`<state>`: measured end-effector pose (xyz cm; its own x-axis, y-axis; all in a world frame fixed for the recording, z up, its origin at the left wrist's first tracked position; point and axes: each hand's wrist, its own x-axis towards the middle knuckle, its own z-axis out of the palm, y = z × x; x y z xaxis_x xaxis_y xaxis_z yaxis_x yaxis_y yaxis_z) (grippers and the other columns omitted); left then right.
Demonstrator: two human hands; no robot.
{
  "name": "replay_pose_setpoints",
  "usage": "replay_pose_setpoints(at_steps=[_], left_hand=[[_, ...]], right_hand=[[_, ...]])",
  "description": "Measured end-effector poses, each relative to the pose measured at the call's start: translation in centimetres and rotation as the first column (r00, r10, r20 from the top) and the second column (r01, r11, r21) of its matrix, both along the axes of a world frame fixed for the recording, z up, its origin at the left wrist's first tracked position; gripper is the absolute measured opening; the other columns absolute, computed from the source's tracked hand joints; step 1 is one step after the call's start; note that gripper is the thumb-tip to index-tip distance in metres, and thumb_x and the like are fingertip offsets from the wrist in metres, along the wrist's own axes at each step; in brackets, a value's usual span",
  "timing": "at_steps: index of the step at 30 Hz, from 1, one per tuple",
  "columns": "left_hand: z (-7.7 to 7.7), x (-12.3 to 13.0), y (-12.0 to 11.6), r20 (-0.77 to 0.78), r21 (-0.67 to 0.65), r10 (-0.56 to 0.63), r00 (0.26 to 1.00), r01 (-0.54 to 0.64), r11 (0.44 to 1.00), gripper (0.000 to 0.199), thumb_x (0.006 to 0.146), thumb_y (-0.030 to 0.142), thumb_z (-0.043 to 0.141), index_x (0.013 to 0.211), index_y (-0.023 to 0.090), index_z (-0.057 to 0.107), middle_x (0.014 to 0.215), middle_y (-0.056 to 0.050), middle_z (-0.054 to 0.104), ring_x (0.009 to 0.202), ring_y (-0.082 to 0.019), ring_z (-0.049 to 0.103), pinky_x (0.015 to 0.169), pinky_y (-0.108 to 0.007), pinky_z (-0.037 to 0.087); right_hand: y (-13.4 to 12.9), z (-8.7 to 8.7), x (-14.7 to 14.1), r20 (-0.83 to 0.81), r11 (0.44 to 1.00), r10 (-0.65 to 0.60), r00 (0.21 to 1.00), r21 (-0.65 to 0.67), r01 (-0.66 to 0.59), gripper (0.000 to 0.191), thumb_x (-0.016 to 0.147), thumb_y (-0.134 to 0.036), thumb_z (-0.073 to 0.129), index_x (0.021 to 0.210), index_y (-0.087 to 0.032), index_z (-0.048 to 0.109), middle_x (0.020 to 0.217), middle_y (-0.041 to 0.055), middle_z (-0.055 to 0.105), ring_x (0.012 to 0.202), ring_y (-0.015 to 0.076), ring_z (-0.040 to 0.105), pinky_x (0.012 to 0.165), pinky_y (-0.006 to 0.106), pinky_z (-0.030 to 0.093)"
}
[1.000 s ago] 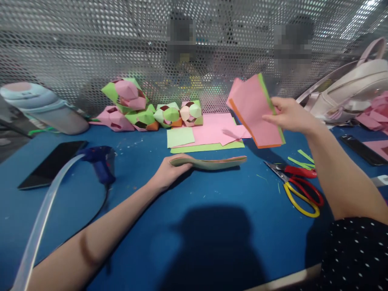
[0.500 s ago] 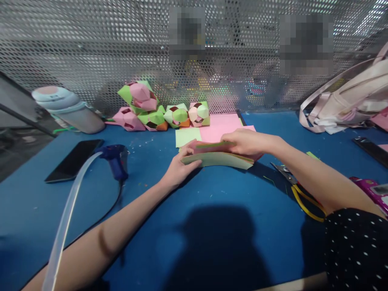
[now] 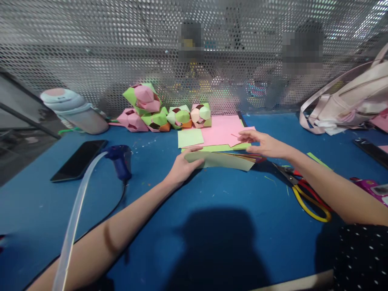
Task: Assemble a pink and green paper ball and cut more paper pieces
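Note:
Pinched in my left hand (image 3: 183,165) is the left end of a stack of coloured paper (image 3: 224,160), pale green in front, with its edges fanned at the right. My right hand (image 3: 257,144) is off the stack, fingers apart, over the right edge of the pink sheets (image 3: 221,131). A pale green square (image 3: 190,138) lies on the left of those sheets. Behind and to the left sit several folded pink and green paper shapes (image 3: 154,119). Scissors (image 3: 295,184) with yellow and red handles lie beneath my right forearm.
On the left are a black phone (image 3: 78,160), a blue glue gun (image 3: 120,161) with a clear glue stick and cable, and a bottle (image 3: 75,111). A pale bag (image 3: 348,101) and a dark object (image 3: 371,153) lie on the right. Perforated metal (image 3: 136,60) stands behind.
My right hand has let go of the paper stack and moved slightly right, its fingers opening. My left hand still holds the stack. The view has shifted slightly.

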<state>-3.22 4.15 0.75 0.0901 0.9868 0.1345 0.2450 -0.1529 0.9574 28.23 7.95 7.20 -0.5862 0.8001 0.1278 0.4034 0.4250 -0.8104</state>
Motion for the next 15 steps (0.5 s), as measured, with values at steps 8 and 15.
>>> replay_pose_setpoints(at_steps=[8, 15], left_hand=[[-0.1, 1.8, -0.4, 0.179, -0.113, 0.037, 0.983, -0.016, 0.993, 0.036, 0.069, 0.034, 0.075, 0.096, 0.013, 0.066, 0.084, -0.004, 0.070, 0.070, -0.017, 0.062, 0.068, -0.031, 0.051], [1.1, 0.9, -2.2, 0.090, -0.064, -0.068, 0.994, 0.073, 0.995, 0.023, 0.070, 0.029, 0.076, 0.078, 0.017, 0.058, 0.094, -0.001, 0.065, 0.073, -0.012, 0.058, 0.066, -0.023, 0.045]], right_hand=[[-4.1, -6.4, -0.4, -0.345, 0.858, -0.504, 0.792, -0.302, 0.415, 0.068, 0.058, -0.020, 0.079, 0.123, -0.019, 0.057, 0.119, 0.0096, 0.067, 0.104, 0.0252, 0.064, 0.095, 0.042, 0.048], [-5.9, -6.9, -4.8, -0.438, 0.803, -0.595, 0.674, -0.359, 0.476, 0.035, 0.066, -0.013, 0.059, 0.100, -0.015, 0.067, 0.098, 0.0058, 0.071, 0.086, 0.0188, 0.064, 0.078, 0.032, 0.049]])
